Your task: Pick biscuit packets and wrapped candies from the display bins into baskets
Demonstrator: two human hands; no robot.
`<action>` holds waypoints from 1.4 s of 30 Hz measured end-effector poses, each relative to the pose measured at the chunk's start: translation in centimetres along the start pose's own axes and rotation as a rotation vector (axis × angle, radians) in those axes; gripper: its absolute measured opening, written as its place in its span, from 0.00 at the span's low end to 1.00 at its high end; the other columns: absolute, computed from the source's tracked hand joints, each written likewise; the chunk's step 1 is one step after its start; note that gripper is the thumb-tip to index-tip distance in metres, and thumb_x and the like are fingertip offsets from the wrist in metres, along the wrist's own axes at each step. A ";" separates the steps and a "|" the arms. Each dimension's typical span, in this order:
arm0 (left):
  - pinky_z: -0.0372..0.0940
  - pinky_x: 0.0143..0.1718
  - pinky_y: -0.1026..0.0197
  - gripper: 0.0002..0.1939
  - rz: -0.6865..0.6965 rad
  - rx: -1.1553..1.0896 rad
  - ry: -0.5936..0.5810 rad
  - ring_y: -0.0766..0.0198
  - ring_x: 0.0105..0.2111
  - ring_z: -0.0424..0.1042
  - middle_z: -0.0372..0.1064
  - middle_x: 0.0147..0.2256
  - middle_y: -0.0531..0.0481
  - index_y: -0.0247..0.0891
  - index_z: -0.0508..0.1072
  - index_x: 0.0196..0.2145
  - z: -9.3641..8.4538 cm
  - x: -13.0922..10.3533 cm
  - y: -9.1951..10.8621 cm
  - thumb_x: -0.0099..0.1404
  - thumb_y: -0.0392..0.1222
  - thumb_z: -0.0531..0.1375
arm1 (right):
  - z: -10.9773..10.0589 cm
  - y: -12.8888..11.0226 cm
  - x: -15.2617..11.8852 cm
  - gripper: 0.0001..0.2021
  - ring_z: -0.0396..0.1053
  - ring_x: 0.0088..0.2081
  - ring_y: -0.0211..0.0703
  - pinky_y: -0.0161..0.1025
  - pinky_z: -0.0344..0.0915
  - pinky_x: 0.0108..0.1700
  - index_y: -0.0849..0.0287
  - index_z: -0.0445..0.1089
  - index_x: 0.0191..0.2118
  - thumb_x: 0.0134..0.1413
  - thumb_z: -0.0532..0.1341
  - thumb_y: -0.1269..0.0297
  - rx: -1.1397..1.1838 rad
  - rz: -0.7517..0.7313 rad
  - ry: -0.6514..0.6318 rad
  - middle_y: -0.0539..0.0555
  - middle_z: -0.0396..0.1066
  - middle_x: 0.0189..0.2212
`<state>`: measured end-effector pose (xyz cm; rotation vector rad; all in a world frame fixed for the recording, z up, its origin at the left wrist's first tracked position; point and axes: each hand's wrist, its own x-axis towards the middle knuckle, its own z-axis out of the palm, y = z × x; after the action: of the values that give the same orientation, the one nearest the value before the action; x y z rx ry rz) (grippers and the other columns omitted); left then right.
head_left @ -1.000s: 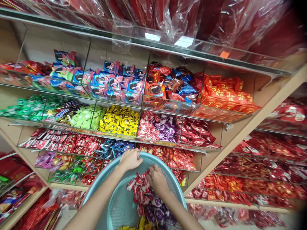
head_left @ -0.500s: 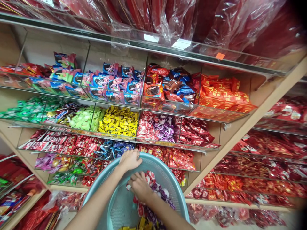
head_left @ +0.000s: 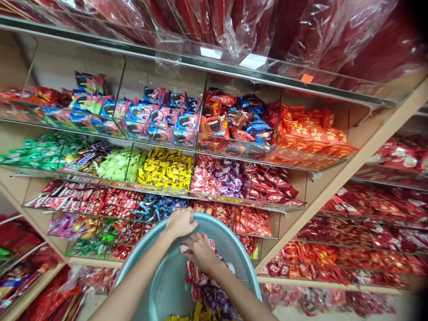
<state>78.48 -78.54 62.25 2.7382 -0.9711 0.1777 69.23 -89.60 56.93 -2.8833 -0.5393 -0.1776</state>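
Observation:
A teal plastic basket (head_left: 169, 281) with mesh sides is in front of me at the bottom of the view. My left hand (head_left: 179, 223) is closed over its far rim. Inside the basket, my right hand (head_left: 201, 253) has its fingers curled round red-and-white wrapped candies (head_left: 192, 273), some of them showing at its fingertips. Purple-and-white wrapped candies (head_left: 214, 298) lie under my right forearm. Yellow wrapped candies (head_left: 190, 313) show at the bottom edge of the view.
Behind the basket stands a wooden shelf unit with glass-fronted compartments, holding yellow candies (head_left: 165, 170), purple candies (head_left: 230, 178) and cream-filled biscuit packs (head_left: 140, 113). More red packets (head_left: 368, 200) fill the shelves on the right. Plastic-wrapped red goods (head_left: 214, 22) occupy the top shelf.
My right hand has shifted slightly up and away inside the basket, bringing more red-and-white candies into view beneath it. My left hand has stayed on the rim.

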 end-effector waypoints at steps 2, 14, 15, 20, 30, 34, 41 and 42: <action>0.56 0.30 0.62 0.10 0.008 0.008 0.007 0.62 0.30 0.69 0.69 0.31 0.52 0.41 0.66 0.22 0.1 0.0 0.0 0.57 0.44 0.52 | -1.0 1.1 -0.1 0.13 0.60 0.45 0.48 0.45 0.56 0.48 0.55 0.64 0.45 0.52 0.58 0.61 -0.040 0.052 0.033 0.54 0.66 0.42; 0.58 0.33 0.62 0.09 -0.039 -0.017 -0.027 0.61 0.32 0.70 0.70 0.32 0.50 0.40 0.66 0.23 -0.5 -0.1 0.3 0.56 0.44 0.52 | -0.6 1.5 -0.5 0.08 0.61 0.43 0.51 0.46 0.60 0.42 0.58 0.66 0.40 0.56 0.52 0.67 -0.232 0.207 0.048 0.58 0.65 0.42; 0.58 0.33 0.61 0.08 -0.039 -0.013 -0.024 0.61 0.32 0.70 0.70 0.31 0.51 0.40 0.66 0.23 -0.5 -0.1 0.3 0.56 0.44 0.52 | -1.1 1.4 -0.4 0.08 0.61 0.44 0.52 0.46 0.60 0.43 0.58 0.66 0.40 0.55 0.53 0.66 -0.218 0.199 0.057 0.58 0.65 0.42; 0.59 0.33 0.62 0.10 -0.034 -0.017 -0.036 0.60 0.33 0.70 0.70 0.32 0.50 0.40 0.66 0.23 -0.7 -0.1 0.4 0.57 0.45 0.52 | -6.7 1.3 0.1 0.12 0.63 0.39 0.45 0.41 0.58 0.43 0.57 0.66 0.35 0.60 0.48 0.61 -0.113 0.083 0.231 0.55 0.67 0.35; 0.58 0.33 0.60 0.10 -0.026 -0.030 -0.032 0.59 0.33 0.70 0.70 0.33 0.49 0.40 0.67 0.22 -0.5 -0.2 0.1 0.56 0.45 0.52 | -19.0 8.3 4.7 0.12 0.61 0.45 0.43 0.37 0.56 0.46 0.58 0.64 0.45 0.57 0.50 0.67 -0.174 0.209 0.255 0.54 0.69 0.43; 0.58 0.33 0.60 0.09 -0.026 -0.021 -0.025 0.59 0.33 0.70 0.70 0.32 0.49 0.40 0.67 0.22 -0.3 -0.1 0.0 0.56 0.44 0.52 | -19.6 9.6 6.8 0.13 0.63 0.45 0.45 0.38 0.57 0.44 0.57 0.67 0.44 0.56 0.51 0.68 -0.225 0.245 0.141 0.56 0.71 0.41; 0.58 0.32 0.61 0.09 -0.036 -0.023 -0.027 0.60 0.32 0.70 0.70 0.32 0.50 0.40 0.65 0.22 -0.5 -0.2 0.1 0.56 0.45 0.52 | -19.1 8.5 9.1 0.13 0.68 0.42 0.50 0.41 0.59 0.40 0.59 0.71 0.41 0.54 0.53 0.64 -0.264 0.287 0.018 0.61 0.72 0.39; 0.58 0.32 0.61 0.09 -0.042 -0.026 -0.033 0.60 0.33 0.70 0.70 0.32 0.50 0.40 0.65 0.22 -0.5 -0.2 0.1 0.56 0.45 0.52 | -19.1 8.4 9.2 0.13 0.68 0.42 0.50 0.41 0.59 0.40 0.59 0.71 0.41 0.54 0.52 0.63 -0.262 0.287 0.011 0.61 0.72 0.40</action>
<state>78.19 -78.37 62.72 2.7432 -0.9169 0.1123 79.29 -98.30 75.47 -3.1680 -0.1005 -0.2337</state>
